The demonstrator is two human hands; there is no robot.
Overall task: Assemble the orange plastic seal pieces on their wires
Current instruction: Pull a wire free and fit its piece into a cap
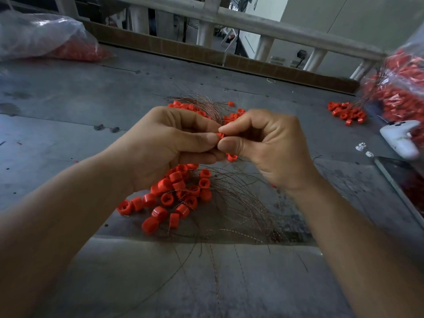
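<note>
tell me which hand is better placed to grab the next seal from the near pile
Left, probably. Both hands pinch one orange seal piece between them, but the left hand hangs just over the near pile, while the right hand is over the loose wires beside it.

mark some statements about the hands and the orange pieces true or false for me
1. The left hand and the right hand pinch one orange seal piece between them. True.
2. The pile of orange pieces below the hands sits in a tray. False: it lies loose on the grey table among thin wires.
3. A clear plastic bag holding orange pieces lies at the table's far left. True.
4. The right hand holds the white object. False: it lies apart at the right, with no hand on it.
</note>
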